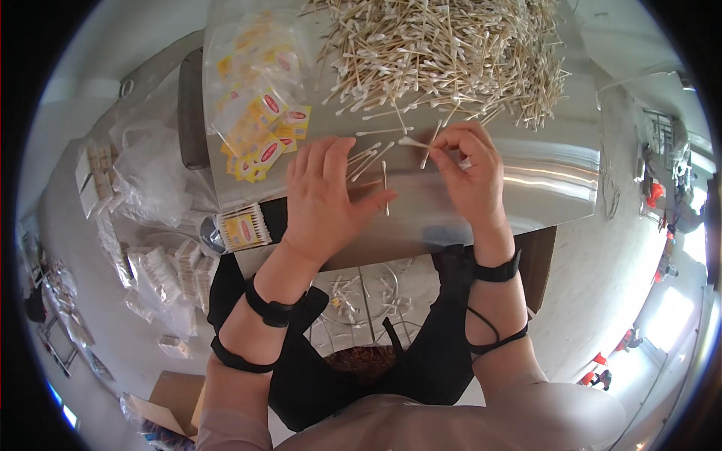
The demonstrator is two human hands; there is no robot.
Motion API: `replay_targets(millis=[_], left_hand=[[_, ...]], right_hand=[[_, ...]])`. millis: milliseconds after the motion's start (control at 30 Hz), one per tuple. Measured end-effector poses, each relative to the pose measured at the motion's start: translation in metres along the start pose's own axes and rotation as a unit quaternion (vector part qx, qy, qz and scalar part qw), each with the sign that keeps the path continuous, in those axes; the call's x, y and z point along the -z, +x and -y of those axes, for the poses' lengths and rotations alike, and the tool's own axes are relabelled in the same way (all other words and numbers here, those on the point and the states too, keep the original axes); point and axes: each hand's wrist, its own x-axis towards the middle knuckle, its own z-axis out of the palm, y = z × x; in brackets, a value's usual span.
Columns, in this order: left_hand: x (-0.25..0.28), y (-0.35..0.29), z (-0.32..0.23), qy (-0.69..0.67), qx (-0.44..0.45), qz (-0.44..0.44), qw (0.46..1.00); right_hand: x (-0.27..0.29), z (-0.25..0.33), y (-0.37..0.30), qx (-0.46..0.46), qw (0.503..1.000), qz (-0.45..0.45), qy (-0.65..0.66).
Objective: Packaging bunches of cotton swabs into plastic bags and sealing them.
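Observation:
A large heap of cotton swabs (451, 52) with wooden sticks and white tips covers the far part of the metal table (421, 207). My right hand (474, 169) is closed in a pinch on a cotton swab (414, 143), whose white tip points left. Palm down, my left hand (320, 192) lies open with thumb and fingers apart. Several loose swabs (364, 162) lie beside its fingertips, partly covered by the hand. One more loose swab (385, 177) stretches just above the left thumb; whether they touch, I cannot tell.
Yellow printed cards (267, 150) and a clear plastic bag (248, 52) lie at the table's left. A filled swab pack (244, 228) sits at its near left corner. Bagged packs (169, 274) and a cardboard box (177, 402) stand left. Scattered swabs (346, 297) lie below the table.

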Motion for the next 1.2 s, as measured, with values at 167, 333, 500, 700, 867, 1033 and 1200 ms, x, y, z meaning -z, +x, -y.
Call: replay_targets(millis=[167,333,500,700,867,1033,1200], left_hand=[[-0.007,-0.007,-0.015,0.005,0.005,0.033,0.999],[0.004,-0.002,-0.003,-0.017,0.007,0.069,0.997],[0.011,0.001,0.003,-0.046,-0.027,0.075,0.996],[0.017,0.001,0.011,-0.066,-0.068,0.111,0.989],[0.022,0.0,0.016,-0.075,-0.1,0.14,0.982],[0.019,-0.005,0.02,-0.157,-0.042,0.039,0.986],[0.015,0.001,0.016,-0.225,0.031,-0.007,0.974]], right_hand=[[0.001,-0.007,0.001,-0.027,0.998,-0.045,0.032],[-0.002,-0.006,0.0,-0.029,0.998,-0.041,0.048],[-0.008,-0.005,0.002,-0.036,0.998,-0.037,0.031],[-0.019,-0.008,0.005,0.011,0.999,-0.021,-0.033],[-0.034,0.002,0.008,0.089,0.99,0.013,-0.108],[-0.044,0.012,0.008,0.122,0.986,0.038,-0.104],[-0.045,0.013,0.009,0.107,0.991,0.025,-0.073]])
